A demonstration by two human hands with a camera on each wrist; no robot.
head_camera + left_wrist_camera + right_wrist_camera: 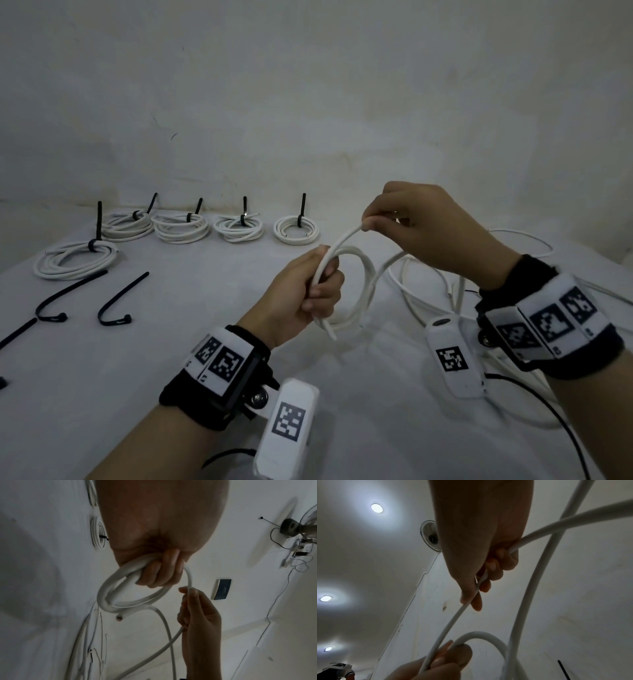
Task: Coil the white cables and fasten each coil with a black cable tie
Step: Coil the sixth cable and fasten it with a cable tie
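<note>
Between the fingers point(159, 573) of the left hand point(301, 291) sit the gathered turns of the white cable point(356, 274), curled tight in the fist, its cut end hanging just below. Just above, the right hand point(428, 233) pinches the same cable between thumb and forefinger, the other fingers curled round it as it runs on through the palm. The cable looks light and springy — stiff enough to hold a round loop, likely to spring open if the fist slackens, so hold where the turns cross. Beyond the right hand its loose length lies tangled with other loose cables point(513, 240); snagging seems likely. Well to the left of the left hand lie spare cable ties point(116, 308), and farther off the tied coils point(236, 228).
</note>
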